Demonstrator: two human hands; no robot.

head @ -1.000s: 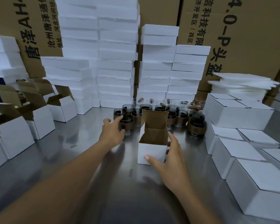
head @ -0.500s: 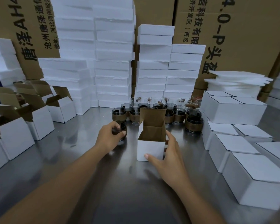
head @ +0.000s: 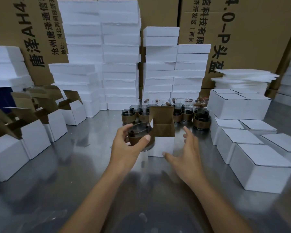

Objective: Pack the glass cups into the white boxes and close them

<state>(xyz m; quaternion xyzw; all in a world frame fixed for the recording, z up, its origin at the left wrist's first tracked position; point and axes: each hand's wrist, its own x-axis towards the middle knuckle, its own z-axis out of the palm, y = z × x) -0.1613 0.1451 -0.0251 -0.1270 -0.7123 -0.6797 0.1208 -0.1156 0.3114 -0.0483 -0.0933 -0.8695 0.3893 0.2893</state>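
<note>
At table point(head: 74, 165) centre, glass cup point(head: 139, 136) beside white box point(head: 163, 147)
Left hand point(head: 124, 147) grips the cup at the box's 9 o'clock; right hand point(head: 186, 158), fingers spread, holds nothing at 3 o'clock.

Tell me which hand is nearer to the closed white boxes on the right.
Right. The right hand is open beside the open box, left of the closed boxes; the left hand grips a glass cup farther left, across the open box.
</note>
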